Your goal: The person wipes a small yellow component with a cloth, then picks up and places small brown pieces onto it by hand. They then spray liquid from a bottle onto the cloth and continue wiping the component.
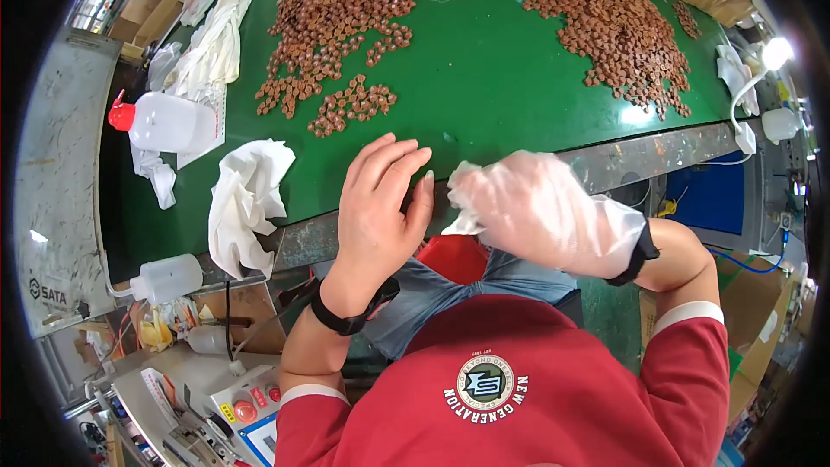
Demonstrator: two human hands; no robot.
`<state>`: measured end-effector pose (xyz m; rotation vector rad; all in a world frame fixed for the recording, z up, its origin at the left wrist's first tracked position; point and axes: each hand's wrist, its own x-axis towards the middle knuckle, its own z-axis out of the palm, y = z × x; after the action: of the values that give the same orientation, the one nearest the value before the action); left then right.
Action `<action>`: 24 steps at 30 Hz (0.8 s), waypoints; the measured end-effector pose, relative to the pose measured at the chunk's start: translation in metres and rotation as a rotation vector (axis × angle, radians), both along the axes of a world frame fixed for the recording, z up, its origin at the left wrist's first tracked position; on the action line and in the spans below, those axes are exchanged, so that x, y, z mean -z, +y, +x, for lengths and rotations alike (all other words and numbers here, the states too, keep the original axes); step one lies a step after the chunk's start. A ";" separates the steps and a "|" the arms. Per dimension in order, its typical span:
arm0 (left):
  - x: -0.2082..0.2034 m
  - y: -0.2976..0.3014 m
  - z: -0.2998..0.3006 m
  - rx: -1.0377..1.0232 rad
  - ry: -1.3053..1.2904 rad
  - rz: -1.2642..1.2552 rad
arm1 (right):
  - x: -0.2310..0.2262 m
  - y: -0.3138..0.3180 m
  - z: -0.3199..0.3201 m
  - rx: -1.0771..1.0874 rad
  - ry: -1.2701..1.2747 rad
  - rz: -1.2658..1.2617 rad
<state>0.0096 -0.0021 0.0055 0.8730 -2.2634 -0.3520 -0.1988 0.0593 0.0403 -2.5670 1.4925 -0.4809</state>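
My left hand (pixel 385 195) is bare and hovers over the near edge of the green table (pixel 484 43), fingers stretched out and the thumb apart, holding nothing. A clear plastic glove covers my right hand (pixel 523 203), which is closed and slightly blurred beside the left. A crumpled white cloth (pixel 467 221) pokes out at its fingertips. Small brown round pieces lie beyond my hands: a big pile (pixel 346 0) at the far left with a smaller cluster (pixel 353 106) nearer, and another pile (pixel 622 35) at the far right.
A crumpled white rag (pixel 246 199) lies on the table's near left edge. A white squeeze bottle with a red cap (pixel 173 124) and white gloves (pixel 216 43) are along the left side. A lamp (pixel 775 54) shines at the right. A red container (pixel 454 258) shows between my legs.
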 end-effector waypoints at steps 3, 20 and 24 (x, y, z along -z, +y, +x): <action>-0.001 0.000 0.002 0.016 0.022 -0.020 | -0.003 -0.002 -0.004 -0.002 -0.012 -0.030; -0.007 0.006 0.000 -0.050 -0.032 -0.067 | -0.015 0.012 -0.025 0.119 -0.053 -0.035; -0.009 0.012 0.002 -0.044 -0.013 -0.029 | -0.008 0.016 -0.012 0.172 -0.069 -0.081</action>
<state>0.0118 0.0103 0.0148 0.9115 -2.2515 -0.2935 -0.2111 0.0757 0.0483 -2.4633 1.7117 -0.6577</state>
